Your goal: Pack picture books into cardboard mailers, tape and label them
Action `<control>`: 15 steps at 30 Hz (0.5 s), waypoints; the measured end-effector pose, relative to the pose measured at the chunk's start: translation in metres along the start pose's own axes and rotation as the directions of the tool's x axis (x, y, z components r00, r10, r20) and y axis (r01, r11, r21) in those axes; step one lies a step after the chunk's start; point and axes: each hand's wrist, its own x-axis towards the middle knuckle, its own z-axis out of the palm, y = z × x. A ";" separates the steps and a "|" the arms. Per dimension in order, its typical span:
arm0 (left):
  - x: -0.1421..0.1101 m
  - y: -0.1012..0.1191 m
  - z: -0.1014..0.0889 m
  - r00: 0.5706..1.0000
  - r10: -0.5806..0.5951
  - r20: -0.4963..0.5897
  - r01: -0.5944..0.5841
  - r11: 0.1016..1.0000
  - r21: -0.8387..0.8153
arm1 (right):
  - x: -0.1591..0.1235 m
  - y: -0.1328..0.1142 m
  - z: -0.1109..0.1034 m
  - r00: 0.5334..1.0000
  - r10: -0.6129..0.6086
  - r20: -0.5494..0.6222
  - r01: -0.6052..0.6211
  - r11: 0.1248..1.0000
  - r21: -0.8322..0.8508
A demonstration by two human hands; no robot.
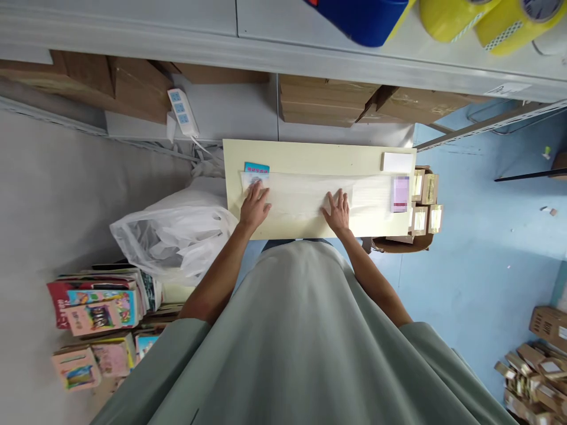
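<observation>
A long strip of translucent white wrap (296, 192) lies flat across a pale yellow board (319, 158). My left hand (255, 206) rests on the strip's left end, fingers spread. Just above those fingertips, a small blue booklet (257, 167) is partly covered by the wrap. Farther right, my right hand (338, 211) presses on the strip with its fingers apart. Near the board's right edge lie a purple card or booklet (400, 193) and, above it, a small white box or pad (396, 162). Neither hand grips anything.
A white plastic bag (172, 230) sits left of the board, above stacked books (101, 307). Small cardboard boxes (427, 203) stand at the right. Behind are a power strip (183, 112) and cartons (325, 100); tape rolls (456, 18) sit on the shelf (283, 53) overhead.
</observation>
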 end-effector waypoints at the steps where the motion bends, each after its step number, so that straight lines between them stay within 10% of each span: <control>1: 0.001 0.000 -0.001 1.000 -0.007 -0.014 0.007 1.000 -0.008 | 0.000 -0.003 0.000 1.000 0.013 0.005 -0.014 1.000 0.002; 7: 0.026 0.008 -0.021 0.976 -0.207 -0.069 0.203 0.977 -0.064 | -0.001 -0.032 -0.015 0.999 0.036 0.025 -0.036 0.999 -0.022; 15: 0.097 -0.013 -0.058 0.829 -0.527 -0.187 0.491 0.846 -0.208 | -0.012 -0.069 -0.030 0.990 0.021 0.140 -0.016 0.999 -0.033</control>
